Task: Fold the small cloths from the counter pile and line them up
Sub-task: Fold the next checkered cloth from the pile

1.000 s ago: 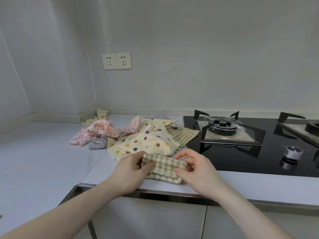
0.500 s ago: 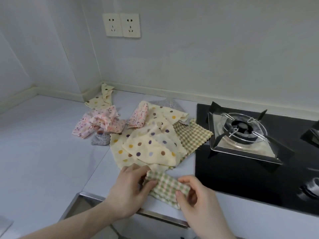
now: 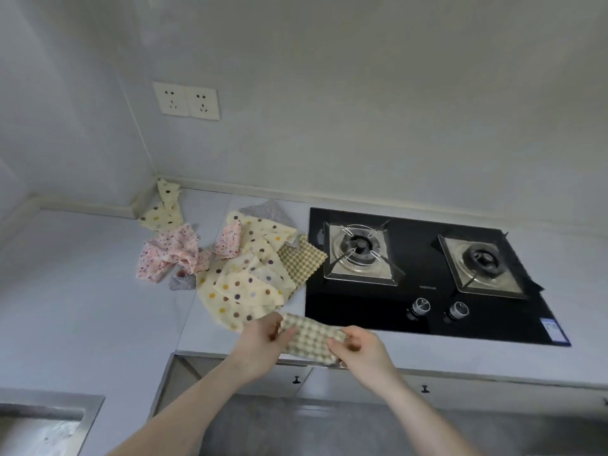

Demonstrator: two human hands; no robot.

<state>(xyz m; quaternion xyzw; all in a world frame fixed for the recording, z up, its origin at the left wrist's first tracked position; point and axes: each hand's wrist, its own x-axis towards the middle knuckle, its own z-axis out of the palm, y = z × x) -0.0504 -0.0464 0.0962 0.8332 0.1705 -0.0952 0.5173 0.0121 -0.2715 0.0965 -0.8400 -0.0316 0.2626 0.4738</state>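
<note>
- Holding a folded green checked cloth (image 3: 311, 337) between both hands, you have it at the front edge of the desk (image 3: 82, 291), just ahead of the hob
- Your left hand (image 3: 263, 340) pinches the cloth's left end, fingers and thumb closed on the fabric
- Your right hand (image 3: 358, 347) grips the cloth's right end, fingers curled round it
- Whether the cloth rests on the desk or is lifted just off it cannot be told
- Behind the cloth, toward the back of the desk, lies the loose pile: cream spotted cloths (image 3: 245, 284) spread flat and overlapping, their near edge just beside your left hand
- A second green checked cloth (image 3: 301, 261) lies at the pile's right side, its edge reaching the hob
- Pink flowered cloths (image 3: 171, 256) lie crumpled at the pile's left side, with a small grey cloth (image 3: 180, 283) just beside them
- Another spotted cloth (image 3: 164, 212) sits in the back corner of the desk, partly leaning up the wall
- A black two-burner gas hob (image 3: 427, 311) is set into the desk at the right, its two knobs (image 3: 437, 307) near its front edge
- A double wall socket (image 3: 187, 101) is on the wall above the pile
</note>
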